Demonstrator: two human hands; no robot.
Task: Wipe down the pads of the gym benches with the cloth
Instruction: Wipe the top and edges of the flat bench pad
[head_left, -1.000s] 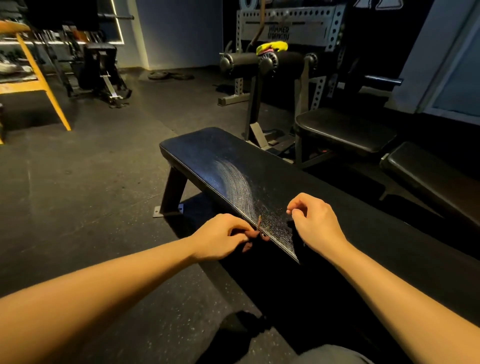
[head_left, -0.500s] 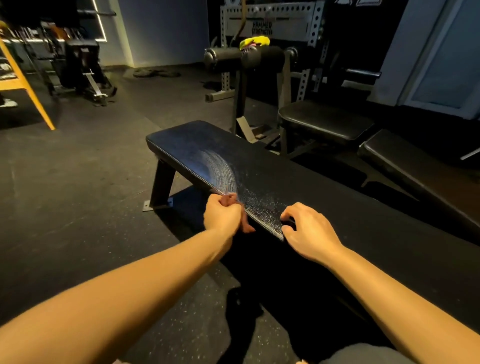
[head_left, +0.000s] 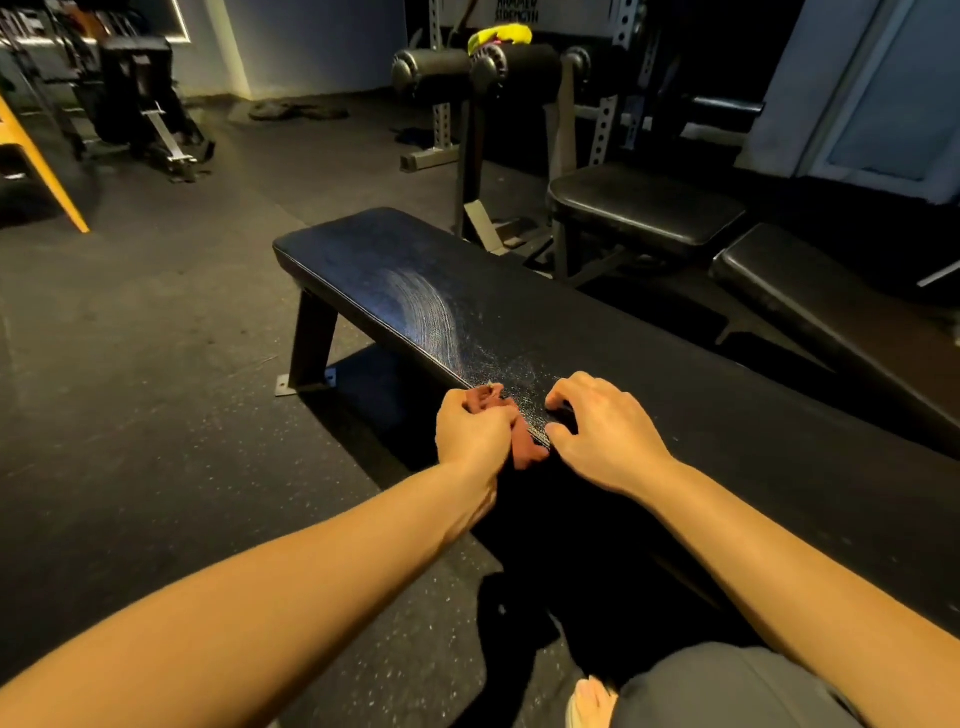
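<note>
The left hand (head_left: 475, 428) is closed tight around a bunched reddish cloth (head_left: 524, 448), held against the near edge of the flat bench pad (head_left: 374, 270), with a tail of cloth hanging below the fist. Just beside it, the right hand (head_left: 605, 434) grips nothing, its arched fingertips (head_left: 556, 399) resting on the pad, close to the cloth.

This is looking like a gym: padded benches (head_left: 363, 270) are standing on speckled rubber flooring (head_left: 156, 389), with a perforated steel rack (head_left: 605, 119) and roller pads (head_left: 431, 73) rising far behind.
</note>
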